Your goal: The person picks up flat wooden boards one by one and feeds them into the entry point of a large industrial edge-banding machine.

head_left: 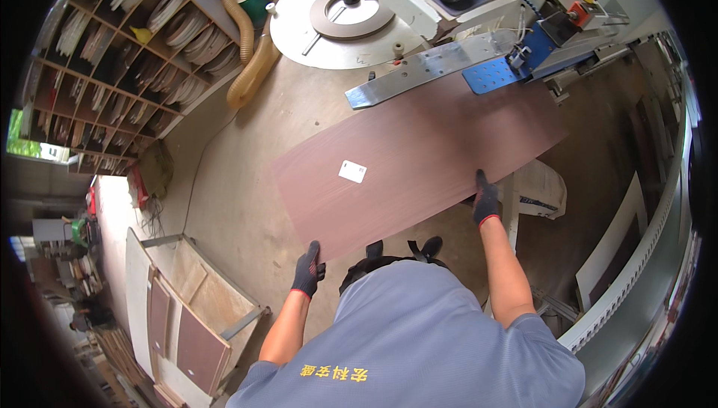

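Observation:
A long reddish-brown wood-grain panel [404,169] spans the middle of the head view, with a white label [352,172] on its upper face. My left hand [307,270], in a black glove with a red cuff, grips the panel's near left corner, thumb on top. Along the near edge, toward the right, my right hand [486,198] holds the panel too, in a matching glove. The fingers of both hands are partly hidden under the board. At its far right, the panel passes beneath a metal guide bar [426,71] and a blue perforated plate [490,75] of a machine.
A round white table [299,23] carries a coil of edging strip [351,17]. Shelves with more coils [123,56] stand far left. A wooden cart [217,281] with panels is at my lower left. A white sack [544,187] sits right of my right hand.

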The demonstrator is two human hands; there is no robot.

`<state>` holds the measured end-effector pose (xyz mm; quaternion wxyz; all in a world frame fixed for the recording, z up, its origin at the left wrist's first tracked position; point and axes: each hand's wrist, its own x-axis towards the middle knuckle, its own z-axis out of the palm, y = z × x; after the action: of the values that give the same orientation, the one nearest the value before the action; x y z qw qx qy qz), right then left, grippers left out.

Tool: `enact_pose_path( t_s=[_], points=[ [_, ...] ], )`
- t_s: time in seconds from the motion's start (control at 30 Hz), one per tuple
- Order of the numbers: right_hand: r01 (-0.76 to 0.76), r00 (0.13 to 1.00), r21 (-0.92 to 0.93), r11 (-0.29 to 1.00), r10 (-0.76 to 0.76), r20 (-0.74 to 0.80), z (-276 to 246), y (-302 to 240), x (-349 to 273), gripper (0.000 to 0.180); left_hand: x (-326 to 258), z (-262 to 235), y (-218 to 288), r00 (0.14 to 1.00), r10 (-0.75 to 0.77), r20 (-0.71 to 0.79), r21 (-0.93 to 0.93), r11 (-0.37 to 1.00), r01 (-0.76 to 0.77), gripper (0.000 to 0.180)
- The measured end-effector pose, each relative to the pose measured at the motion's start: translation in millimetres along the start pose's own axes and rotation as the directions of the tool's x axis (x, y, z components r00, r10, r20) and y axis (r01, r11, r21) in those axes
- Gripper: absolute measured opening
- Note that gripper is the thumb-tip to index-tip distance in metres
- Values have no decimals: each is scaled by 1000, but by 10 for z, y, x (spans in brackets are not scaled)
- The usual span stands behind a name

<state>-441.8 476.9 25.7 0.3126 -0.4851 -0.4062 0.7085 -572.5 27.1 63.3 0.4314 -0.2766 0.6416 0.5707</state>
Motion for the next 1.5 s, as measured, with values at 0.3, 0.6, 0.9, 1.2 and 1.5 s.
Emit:
enact_pose_path(
  t_s=[0.3, 0.6, 0.9, 1.2, 1.5],
  points=[
    [-234, 972, -117, 965, 234, -12, -522, -390, 763, 57, -19, 841, 65, 998, -14, 56, 19, 1000, 13, 45],
    [-73, 956, -382, 921, 174, 236, -1131, 472, -145, 35, 43, 1563, 101, 971, -8, 238, 49, 999, -3, 54],
    [-22, 796, -978, 209, 595, 109, -2786, 1394, -2112, 28, 153, 2307, 93, 960, 91, 263, 153, 979, -135, 64],
    [-536, 833, -609, 584, 480, -273, -3173, 1403, -2993, 29, 282, 3237, -2, 927, 97, 362, -95, 993, -67, 60],
    [-577, 815, -475, 664, 434, -383, -3102, 1589, -3819, 29, 576, 4150, -100, 889, -2, 459, -3, 1000, 4, 67]
  ],
)
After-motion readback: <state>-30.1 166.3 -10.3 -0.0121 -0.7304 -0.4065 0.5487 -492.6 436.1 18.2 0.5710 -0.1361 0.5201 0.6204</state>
